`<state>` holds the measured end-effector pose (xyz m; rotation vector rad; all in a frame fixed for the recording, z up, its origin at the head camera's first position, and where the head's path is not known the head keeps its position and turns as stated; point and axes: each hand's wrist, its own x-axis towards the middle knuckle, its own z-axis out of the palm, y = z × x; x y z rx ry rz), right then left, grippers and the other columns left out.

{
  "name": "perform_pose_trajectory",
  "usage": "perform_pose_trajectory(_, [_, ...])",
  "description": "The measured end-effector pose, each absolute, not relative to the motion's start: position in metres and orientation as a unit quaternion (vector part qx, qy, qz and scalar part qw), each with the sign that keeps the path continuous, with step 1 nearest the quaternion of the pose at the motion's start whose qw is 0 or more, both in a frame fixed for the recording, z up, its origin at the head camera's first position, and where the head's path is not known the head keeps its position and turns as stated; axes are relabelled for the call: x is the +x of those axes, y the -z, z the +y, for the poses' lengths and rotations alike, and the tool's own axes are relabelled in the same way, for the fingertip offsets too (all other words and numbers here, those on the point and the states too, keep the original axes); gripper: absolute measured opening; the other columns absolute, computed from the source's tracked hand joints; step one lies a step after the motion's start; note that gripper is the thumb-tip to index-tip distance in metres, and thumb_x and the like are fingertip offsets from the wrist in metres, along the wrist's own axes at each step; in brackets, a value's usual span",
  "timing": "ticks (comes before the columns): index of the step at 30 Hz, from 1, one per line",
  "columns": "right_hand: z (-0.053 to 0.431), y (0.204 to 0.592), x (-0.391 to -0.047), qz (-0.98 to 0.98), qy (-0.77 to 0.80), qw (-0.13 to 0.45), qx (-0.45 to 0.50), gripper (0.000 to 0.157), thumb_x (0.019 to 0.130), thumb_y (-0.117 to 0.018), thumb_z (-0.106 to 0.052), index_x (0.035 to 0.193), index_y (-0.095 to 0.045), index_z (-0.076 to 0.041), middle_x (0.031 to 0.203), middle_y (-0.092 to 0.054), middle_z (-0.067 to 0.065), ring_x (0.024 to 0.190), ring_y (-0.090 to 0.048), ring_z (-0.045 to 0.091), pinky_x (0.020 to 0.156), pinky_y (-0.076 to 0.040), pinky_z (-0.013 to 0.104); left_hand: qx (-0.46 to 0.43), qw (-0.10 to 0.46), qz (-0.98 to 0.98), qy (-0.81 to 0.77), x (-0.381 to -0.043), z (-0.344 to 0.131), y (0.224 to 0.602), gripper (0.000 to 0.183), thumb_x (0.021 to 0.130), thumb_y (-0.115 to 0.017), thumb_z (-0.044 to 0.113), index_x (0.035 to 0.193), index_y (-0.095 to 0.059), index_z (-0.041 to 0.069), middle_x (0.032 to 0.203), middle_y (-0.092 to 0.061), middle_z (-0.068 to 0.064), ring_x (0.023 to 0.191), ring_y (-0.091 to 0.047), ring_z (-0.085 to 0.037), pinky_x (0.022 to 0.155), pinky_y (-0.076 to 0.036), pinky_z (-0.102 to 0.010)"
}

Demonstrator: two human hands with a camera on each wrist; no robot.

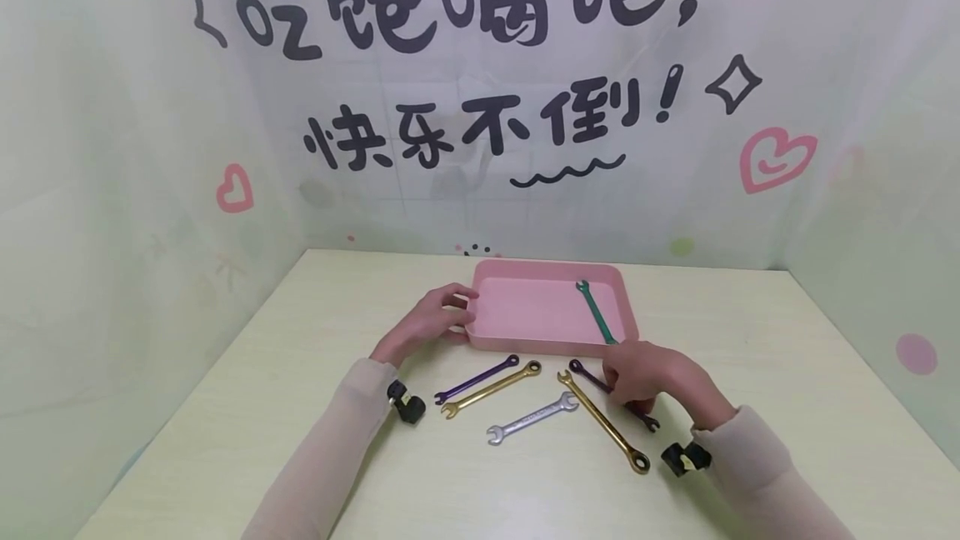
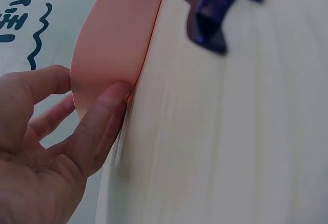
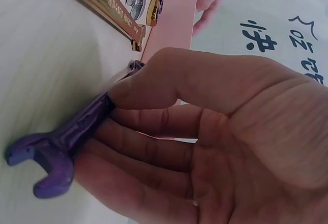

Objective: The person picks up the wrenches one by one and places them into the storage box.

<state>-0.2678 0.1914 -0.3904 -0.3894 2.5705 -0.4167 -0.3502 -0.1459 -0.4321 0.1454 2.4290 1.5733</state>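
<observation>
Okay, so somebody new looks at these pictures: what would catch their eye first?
Probably the bold dark Chinese lettering across the pale backdrop, above the table. Next, the pink tray near the table's far edge, with a green wrench inside its right part and the left hand holding its left side. Then, in front of the tray, the right hand pinching a dark purple wrench.

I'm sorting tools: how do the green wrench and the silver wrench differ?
The green wrench lies in the pink tray; the silver wrench lies on the table. In the head view, the green wrench slants down rightward, the silver wrench up rightward. Both show an open end.
</observation>
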Motion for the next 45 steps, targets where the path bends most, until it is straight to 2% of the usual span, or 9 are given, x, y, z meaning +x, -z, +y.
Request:
perform_pose_trajectory(12, [0.196,0.385,-0.267,0.94,0.155,0.262,-0.156,0.017,0.088,-0.077,-0.005,0.086,-0.061,-0.011,0.082,-0.06,0.006,0.066,-0.061,0.019,0.058,-0.06,0.03,0.055,0.126,0.83,-0.541,-0.35,-0.147,0.434,0.042,0.099,-0.068,0.013,0.141,-0.059,0.012,0.142,-0.054,-0.02,0.106,-0.068,-0.029,0.087,-0.067,-0.037])
perform_pose_trajectory(19, [0.203,0.381,-0.274,0.938,0.174,0.239,-0.181,0.012,0.086,-0.076,-0.004,0.089,-0.066,-0.01,0.083,-0.061,0.004,0.066,-0.061,0.017,0.057,-0.062,0.029,0.057,0.126,0.831,-0.539,-0.35,-0.147,0.433,0.041,0.1,-0.068,0.013,0.14,-0.059,0.012,0.142,-0.054,-0.02,0.107,-0.068,-0.029,0.087,-0.067,-0.037])
perform_pose_trajectory(31, [0.211,0.372,-0.28,0.934,0.189,0.182,-0.243,0.013,0.085,-0.071,-0.003,0.082,-0.063,-0.013,0.073,-0.055,0.0,0.066,-0.055,0.014,0.057,-0.046,0.026,0.057,0.127,0.829,-0.541,-0.349,-0.147,0.433,0.041,0.1,-0.068,0.014,0.14,-0.059,0.012,0.142,-0.054,-0.02,0.108,-0.067,-0.029,0.088,-0.066,-0.037])
perform_pose_trajectory(39, [0.215,0.372,-0.286,0.928,0.209,0.154,-0.266,0.012,0.086,-0.071,-0.004,0.083,-0.064,-0.013,0.071,-0.055,-0.002,0.066,-0.053,0.012,0.056,-0.043,0.023,0.058,0.125,0.831,-0.539,-0.349,-0.147,0.434,0.041,0.1,-0.067,0.016,0.141,-0.059,0.012,0.142,-0.054,-0.02,0.108,-0.067,-0.029,0.089,-0.066,-0.038])
perform_pose_trajectory(45, [0.219,0.373,-0.29,0.922,0.231,0.152,-0.272,0.01,0.088,-0.069,-0.003,0.085,-0.065,-0.012,0.073,-0.059,-0.002,0.066,-0.054,0.012,0.056,-0.046,0.023,0.06,0.124,0.829,-0.542,-0.35,-0.147,0.434,0.041,0.1,-0.068,0.016,0.14,-0.059,0.012,0.141,-0.055,-0.021,0.108,-0.067,-0.029,0.089,-0.066,-0.038])
